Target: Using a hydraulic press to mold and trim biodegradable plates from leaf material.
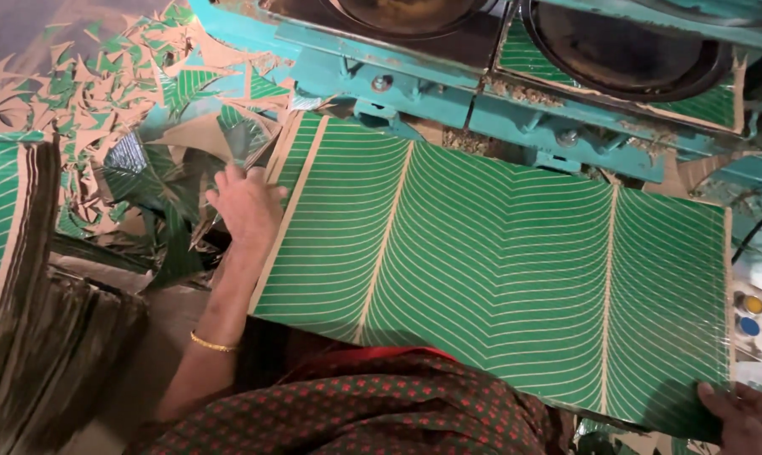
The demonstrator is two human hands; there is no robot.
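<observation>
1. Large green sheet (499, 286) with pale curved lines and three pale ribs, lying flat across the lap, in front of the turquoise press (448, 93); far edge just short of the press frame, near edge over the red-patterned garment (372, 413).
2. Left hand (248, 205) resting on the sheet's left edge, fingers loosely spread and curled over the rim; gold bangle (212, 344) on that wrist.
3. Right hand (747, 417) at the sheet's lower right corner, thumb on top pinching the corner; remaining fingers cut off by the picture's edge, so grip only partly readable.
4. Little free room: press close ahead, control panel (751, 316) with one yellow and one blue button just beside the right edge, stack of sheets (27, 278) standing on edge at the left.
5. Counted: one sheet in hand, two dark round dies (625, 50) on the press, two buttons, two hands.
6. Green and tan offcuts (86, 93) heaped beyond the left hand, too many and too jumbled to count.
7. Both dies cut off at the top; stack's number of sheets impossible to tell.
</observation>
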